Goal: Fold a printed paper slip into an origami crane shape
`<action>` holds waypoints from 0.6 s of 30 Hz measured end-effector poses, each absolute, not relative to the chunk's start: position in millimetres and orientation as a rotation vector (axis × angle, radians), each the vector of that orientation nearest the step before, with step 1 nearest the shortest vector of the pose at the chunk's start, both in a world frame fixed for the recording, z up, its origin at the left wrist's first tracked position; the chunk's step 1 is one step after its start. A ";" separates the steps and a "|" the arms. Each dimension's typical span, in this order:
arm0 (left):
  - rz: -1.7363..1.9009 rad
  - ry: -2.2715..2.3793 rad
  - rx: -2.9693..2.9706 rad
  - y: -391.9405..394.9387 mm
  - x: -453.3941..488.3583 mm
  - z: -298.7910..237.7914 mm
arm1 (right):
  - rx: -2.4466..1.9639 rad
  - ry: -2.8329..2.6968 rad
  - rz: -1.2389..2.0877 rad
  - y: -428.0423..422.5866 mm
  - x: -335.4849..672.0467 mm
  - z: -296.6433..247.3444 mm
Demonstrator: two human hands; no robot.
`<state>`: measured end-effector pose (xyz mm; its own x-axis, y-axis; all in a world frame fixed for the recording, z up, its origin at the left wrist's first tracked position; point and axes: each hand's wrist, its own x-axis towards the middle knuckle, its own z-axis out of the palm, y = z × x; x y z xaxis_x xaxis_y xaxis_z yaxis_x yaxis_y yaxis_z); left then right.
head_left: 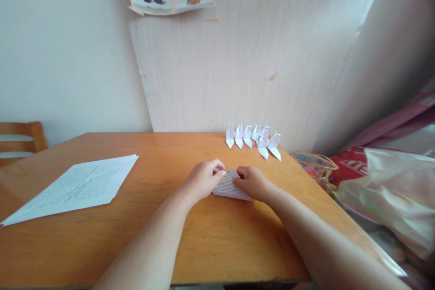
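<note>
A small folded sheet of printed paper (229, 185) lies on the orange wooden table (152, 235), near its middle. My left hand (203, 178) pinches the paper's left edge, fingers curled. My right hand (252, 182) presses and grips its right side, fingers closed over the fold. Behind the hands, by the wall, stands a row of several white folded paper cranes (253, 138).
A stack of printed sheets (76, 186) lies at the table's left. A wooden chair back (20, 138) shows at far left. Plastic bags (384, 186) and a basket-like object (314, 165) crowd the table's right edge. A wooden panel (238, 54) leans against the wall.
</note>
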<state>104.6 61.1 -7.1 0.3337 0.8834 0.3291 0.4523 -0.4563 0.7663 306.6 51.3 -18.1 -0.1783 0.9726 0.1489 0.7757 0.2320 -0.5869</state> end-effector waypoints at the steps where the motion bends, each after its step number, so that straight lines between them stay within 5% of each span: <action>1: 0.964 1.132 2.051 59.8 105.8 -8.4 | -1.596 -2.019 0.533 50.8 305.9 -19.5; 10: 0.833 0.993 2.145 59.5 104.3 -19.1 | -1.559 -1.791 0.914 47.6 304.9 -27.1; 18: 0.842 0.971 2.224 57.5 100.9 -13.1 | -1.530 -2.243 0.197 40.0 314.4 -5.9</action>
<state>100.9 57.5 -13.1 0.5392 0.7802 0.3171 0.4247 -0.5771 0.6975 314.4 40.0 -5.9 -0.3088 0.9156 0.2576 0.8567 0.3854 -0.3429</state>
